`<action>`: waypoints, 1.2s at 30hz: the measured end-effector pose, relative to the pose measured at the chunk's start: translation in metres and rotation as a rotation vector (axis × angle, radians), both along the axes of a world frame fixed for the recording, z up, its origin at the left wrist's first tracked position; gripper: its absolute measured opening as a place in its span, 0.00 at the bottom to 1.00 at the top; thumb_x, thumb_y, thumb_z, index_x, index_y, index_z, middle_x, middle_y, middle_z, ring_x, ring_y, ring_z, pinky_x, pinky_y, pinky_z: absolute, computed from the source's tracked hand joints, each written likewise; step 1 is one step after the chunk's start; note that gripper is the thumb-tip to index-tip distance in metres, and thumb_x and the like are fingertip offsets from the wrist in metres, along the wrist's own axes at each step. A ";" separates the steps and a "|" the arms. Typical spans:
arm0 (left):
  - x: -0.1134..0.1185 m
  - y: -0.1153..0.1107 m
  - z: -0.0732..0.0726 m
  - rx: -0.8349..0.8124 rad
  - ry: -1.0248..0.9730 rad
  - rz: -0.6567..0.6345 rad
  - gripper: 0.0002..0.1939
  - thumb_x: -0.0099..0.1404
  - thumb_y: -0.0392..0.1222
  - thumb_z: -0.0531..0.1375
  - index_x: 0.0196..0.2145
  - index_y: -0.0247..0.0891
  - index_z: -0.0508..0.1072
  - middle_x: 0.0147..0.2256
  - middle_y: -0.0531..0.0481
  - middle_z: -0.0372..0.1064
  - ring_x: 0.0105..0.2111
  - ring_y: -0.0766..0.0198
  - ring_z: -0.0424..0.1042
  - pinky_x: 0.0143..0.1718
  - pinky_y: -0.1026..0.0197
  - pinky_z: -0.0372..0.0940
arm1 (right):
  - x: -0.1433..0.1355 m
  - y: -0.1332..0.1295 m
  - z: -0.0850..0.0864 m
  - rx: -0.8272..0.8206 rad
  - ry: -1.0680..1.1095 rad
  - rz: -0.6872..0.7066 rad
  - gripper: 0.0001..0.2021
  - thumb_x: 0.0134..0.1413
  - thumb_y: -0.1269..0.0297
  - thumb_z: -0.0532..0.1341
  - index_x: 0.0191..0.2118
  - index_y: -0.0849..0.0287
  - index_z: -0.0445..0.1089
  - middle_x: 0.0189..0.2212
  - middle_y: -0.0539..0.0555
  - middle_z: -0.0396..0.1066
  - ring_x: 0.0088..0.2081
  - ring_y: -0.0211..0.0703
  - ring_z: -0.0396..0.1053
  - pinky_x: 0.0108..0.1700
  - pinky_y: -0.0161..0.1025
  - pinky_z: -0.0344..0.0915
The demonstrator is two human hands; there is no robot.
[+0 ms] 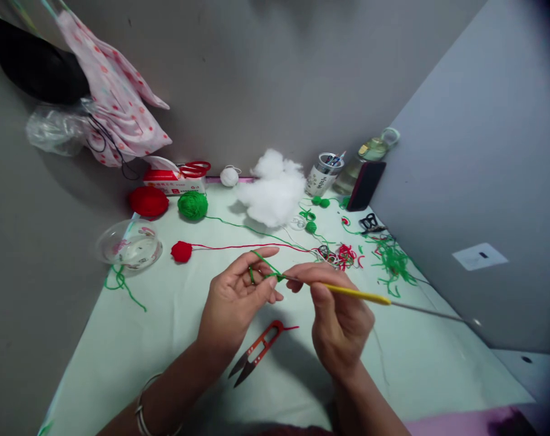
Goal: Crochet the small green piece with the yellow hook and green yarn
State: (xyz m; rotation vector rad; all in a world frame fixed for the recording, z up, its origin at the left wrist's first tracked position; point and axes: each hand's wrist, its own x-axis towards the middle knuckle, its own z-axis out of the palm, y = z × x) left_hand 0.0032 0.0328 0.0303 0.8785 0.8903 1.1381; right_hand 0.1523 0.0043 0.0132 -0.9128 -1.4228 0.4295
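Observation:
In my right hand [340,318] is a crochet hook with a yellow handle [363,295], its thin metal shaft sticking out to the right. The hook's tip meets a small piece of green yarn [275,276] pinched between the thumb and fingers of my left hand [236,290]. A green strand loops round the left fingers and stretches up over the index finger. Below the hands, orange thread snips [261,348] lie on the table with their blades toward me. A green yarn ball [193,206] with a trailing strand sits further back.
Red yarn [181,251], white stuffing [275,188] and a plastic bowl [134,245] lie beyond my hands. Yarn scraps [395,260] are scattered at the right. A pen can [324,174], a bottle [351,172] and a phone [366,186] stand at the back by the wall.

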 end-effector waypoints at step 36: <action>0.001 0.003 -0.004 -0.184 -0.316 -0.178 0.15 0.60 0.35 0.74 0.46 0.40 0.84 0.33 0.56 0.72 0.15 0.83 0.54 0.18 0.74 0.65 | 0.004 0.011 -0.005 -0.254 0.282 0.103 0.07 0.68 0.65 0.64 0.42 0.51 0.82 0.37 0.52 0.80 0.34 0.38 0.73 0.36 0.37 0.72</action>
